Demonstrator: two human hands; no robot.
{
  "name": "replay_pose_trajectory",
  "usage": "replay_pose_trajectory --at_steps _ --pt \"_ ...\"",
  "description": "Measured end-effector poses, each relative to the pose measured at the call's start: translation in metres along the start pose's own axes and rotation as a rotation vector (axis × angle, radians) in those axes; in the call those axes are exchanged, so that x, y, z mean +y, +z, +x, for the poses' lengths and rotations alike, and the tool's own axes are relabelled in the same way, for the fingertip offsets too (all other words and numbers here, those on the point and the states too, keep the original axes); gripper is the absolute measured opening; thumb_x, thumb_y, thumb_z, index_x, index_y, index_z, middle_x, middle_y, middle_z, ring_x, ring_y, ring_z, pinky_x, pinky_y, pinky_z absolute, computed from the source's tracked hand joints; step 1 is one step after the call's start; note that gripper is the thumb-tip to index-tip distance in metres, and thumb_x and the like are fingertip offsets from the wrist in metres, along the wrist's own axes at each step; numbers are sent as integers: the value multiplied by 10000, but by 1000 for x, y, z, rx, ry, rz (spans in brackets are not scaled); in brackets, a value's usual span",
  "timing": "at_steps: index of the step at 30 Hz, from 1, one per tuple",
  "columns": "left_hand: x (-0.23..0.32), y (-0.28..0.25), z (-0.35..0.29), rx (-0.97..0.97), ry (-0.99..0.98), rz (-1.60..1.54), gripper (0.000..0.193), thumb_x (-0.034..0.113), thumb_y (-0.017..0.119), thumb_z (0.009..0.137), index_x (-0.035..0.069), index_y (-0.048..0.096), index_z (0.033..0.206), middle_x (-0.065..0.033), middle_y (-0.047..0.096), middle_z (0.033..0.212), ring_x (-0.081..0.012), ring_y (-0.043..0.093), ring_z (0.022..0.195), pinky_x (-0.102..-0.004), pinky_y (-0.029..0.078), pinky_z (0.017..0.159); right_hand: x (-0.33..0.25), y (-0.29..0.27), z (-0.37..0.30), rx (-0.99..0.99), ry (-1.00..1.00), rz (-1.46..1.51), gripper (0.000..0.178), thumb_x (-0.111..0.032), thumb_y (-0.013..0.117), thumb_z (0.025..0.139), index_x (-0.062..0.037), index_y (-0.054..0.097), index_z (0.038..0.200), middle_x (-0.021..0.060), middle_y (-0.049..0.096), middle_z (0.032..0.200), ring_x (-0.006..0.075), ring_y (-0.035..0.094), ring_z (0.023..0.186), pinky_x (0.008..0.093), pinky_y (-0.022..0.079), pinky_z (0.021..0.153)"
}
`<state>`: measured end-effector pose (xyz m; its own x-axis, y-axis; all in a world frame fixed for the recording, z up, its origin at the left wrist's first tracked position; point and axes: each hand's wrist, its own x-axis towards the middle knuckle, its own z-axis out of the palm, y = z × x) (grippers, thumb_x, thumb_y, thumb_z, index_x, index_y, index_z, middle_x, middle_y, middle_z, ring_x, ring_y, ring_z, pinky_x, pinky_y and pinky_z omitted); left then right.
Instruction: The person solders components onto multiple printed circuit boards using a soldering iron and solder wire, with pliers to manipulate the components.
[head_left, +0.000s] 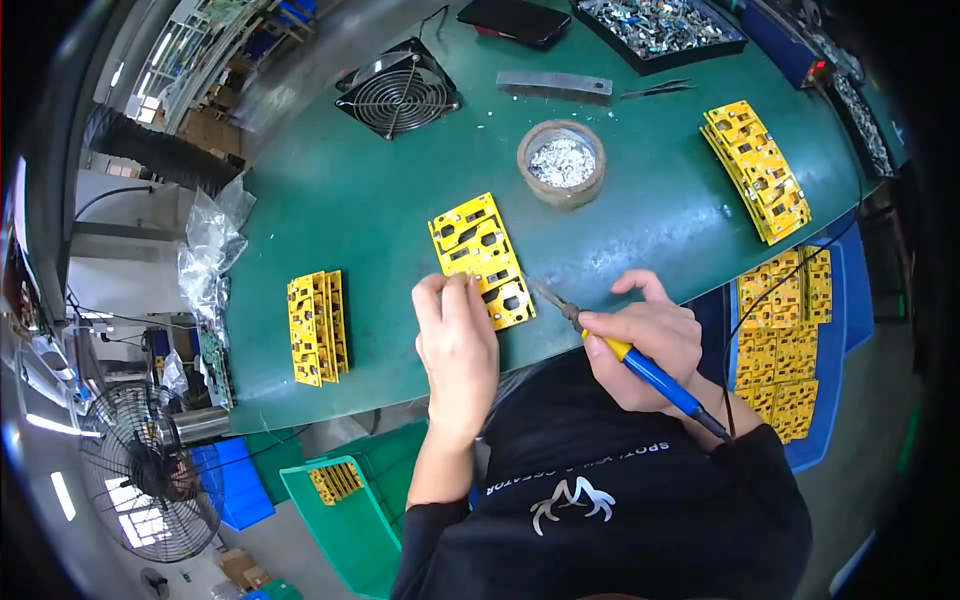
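Note:
A yellow circuit board panel (478, 245) with dark cut-outs lies slanted on the green table in front of me. My left hand (455, 335) is closed at its lower left part, fingertips pinched on the board; what lies under the fingers is hidden. In my right hand (645, 345) is a soldering iron (655, 378) with a blue and yellow handle, gripped like a pen. Its metal tip points left and reaches the board's right edge; whether it touches cannot be made out. The right index finger is raised off the handle.
Stacked yellow panels stand at left (318, 328) and right (757, 170). Beyond are a round pot of whitish bits (562, 162), a small fan (402, 95), a metal strip (555, 84), tweezers (657, 89) and a parts tray (655, 35). The iron's cord (790, 275) crosses a blue bin (835, 370).

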<state>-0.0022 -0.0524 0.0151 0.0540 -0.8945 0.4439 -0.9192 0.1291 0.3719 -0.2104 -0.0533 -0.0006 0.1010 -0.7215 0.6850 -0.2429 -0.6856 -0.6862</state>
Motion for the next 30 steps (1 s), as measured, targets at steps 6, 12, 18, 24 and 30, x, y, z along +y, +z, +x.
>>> replay_pose_trajectory --at_steps 6,12,18,24,30 --pt "4 -22 -26 -35 -5 -123 47 -31 714 948 -24 717 995 -147 653 948 -304 674 800 -389 547 710 -3 5 -9 -68 -1 67 224 10 793 722 -36 784 940 40 704 686 184 663 567 421 551 809" --pt "9 -19 -44 -59 16 -59 128 -13 752 932 -2 743 1059 -119 655 987 -241 679 723 -353 537 618 -5 15 -12 -55 -45 66 249 22 802 694 -48 776 931 24 657 638 176 626 536 402 541 788" --pt "8 -9 -50 -24 62 -31 197 -17 765 916 0 738 1110 -103 633 1074 -185 653 634 -349 511 547 -5 15 -11 -82 -36 61 241 12 805 698 -49 776 930 25 654 641 172 629 543 402 540 793" --pt "5 -3 -52 24 126 -34 219 -24 758 915 -17 727 1131 -116 633 1132 -191 668 647 -353 528 558 -5 15 -10 -85 -39 52 232 6 803 706 -47 775 930 26 664 651 172 637 554 400 537 803" --pt "9 -5 -50 1 113 -23 210 -27 750 918 -21 725 1127 -125 636 1144 -213 690 683 -368 544 583 -4 17 -10 -98 -41 54 226 2 806 715 -51 771 932 30 680 670 171 647 568 403 531 805"
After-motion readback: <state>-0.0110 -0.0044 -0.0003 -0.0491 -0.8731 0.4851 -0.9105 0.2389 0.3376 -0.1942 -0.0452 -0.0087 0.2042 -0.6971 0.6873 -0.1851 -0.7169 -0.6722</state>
